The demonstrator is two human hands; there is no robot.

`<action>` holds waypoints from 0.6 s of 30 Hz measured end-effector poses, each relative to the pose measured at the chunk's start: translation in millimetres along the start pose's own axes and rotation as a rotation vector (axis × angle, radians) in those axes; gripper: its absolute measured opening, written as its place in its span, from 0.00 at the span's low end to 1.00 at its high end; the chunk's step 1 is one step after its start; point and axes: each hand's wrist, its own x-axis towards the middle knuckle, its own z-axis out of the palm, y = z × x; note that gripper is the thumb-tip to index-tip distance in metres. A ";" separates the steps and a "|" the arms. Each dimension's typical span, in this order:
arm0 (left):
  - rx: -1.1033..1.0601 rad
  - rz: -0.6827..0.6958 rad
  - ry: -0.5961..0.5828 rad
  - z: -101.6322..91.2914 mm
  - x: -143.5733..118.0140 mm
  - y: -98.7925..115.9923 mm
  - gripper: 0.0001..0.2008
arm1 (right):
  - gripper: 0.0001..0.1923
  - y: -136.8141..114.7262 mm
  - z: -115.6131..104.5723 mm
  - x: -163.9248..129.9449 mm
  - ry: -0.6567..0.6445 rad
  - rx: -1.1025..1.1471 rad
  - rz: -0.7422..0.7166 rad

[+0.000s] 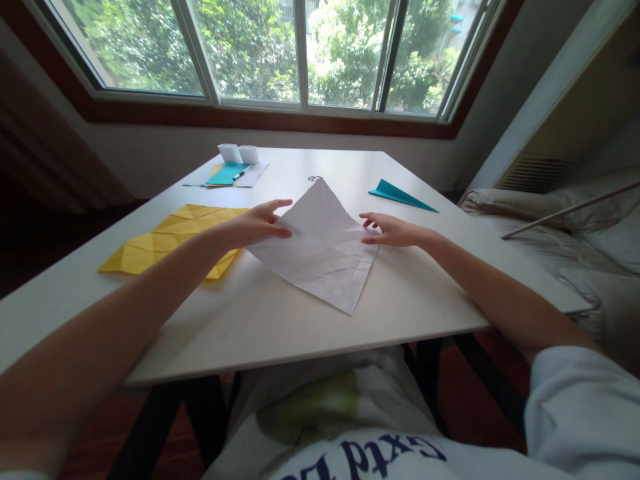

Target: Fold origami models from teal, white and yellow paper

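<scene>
A white sheet of paper (320, 247) lies on the table in front of me, turned with one corner pointing away and another toward me. Crease lines cross its lower part. At its left corner is my left hand (257, 223), with thumb and forefinger spread apart and the thumb over the paper. My right hand (393, 230) is by the right corner, its fingers apart and slightly curled, the thumb at the paper's edge. Neither hand appears to grip the sheet. Whether the fingertips press on it is hard to see.
Creased yellow paper (183, 230) lies left, partly behind my left forearm. A teal paper plane (400, 195) rests at the right. Two small white folded boxes (237, 154), teal paper (227, 175) and a pen (241, 173) are at the far left of the white table (300, 340).
</scene>
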 end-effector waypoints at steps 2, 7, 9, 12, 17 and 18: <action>-0.001 0.027 -0.021 -1.5 0.8 -1.1 0.46 | 0.39 2.0 0.9 1.1 0.020 0.032 0.001; -0.097 0.043 -0.104 -2.7 4.1 -6.9 0.36 | 0.37 2.9 -0.4 1.5 0.044 0.119 0.011; -0.110 0.046 -0.131 -2.5 4.8 -9.0 0.33 | 0.34 1.6 -3.3 0.7 0.032 0.113 0.032; -0.057 0.058 -0.184 -3.5 4.4 -10.2 0.30 | 0.29 -0.2 -8.2 -0.7 0.017 0.074 0.045; 0.257 0.082 -0.213 -11.0 2.9 -9.5 0.29 | 0.27 2.0 -11.3 -0.8 -0.021 0.091 0.063; 0.330 0.094 -0.206 -12.8 3.0 -9.5 0.27 | 0.26 3.0 -11.5 -0.4 -0.023 0.087 0.060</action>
